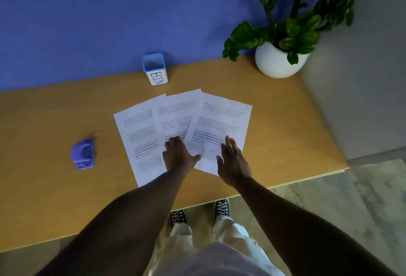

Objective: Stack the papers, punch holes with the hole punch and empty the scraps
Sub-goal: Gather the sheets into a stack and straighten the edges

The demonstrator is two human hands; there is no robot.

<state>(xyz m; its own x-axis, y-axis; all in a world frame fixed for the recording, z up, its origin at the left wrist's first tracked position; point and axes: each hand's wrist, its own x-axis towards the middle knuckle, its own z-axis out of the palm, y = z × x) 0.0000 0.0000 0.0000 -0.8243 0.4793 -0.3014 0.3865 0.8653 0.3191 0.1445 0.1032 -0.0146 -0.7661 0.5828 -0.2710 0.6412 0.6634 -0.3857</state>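
Pressing your flat, open left hand (pixel 178 155) on three fanned papers (pixel 222 119), your right hand (pixel 233 161) open over the rightmost sheet, hole punch (pixel 83 154) left, bin (pixel 155 69) behind, on wooden table (pixel 285 133).

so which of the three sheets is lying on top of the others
The right-hand white printed paper sheet, under the right hand: its left edge overlaps the middle sheet, which overlaps the left sheet.

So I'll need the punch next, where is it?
Head view: the punch sits on the desk's left side, apart from the papers, left of them.
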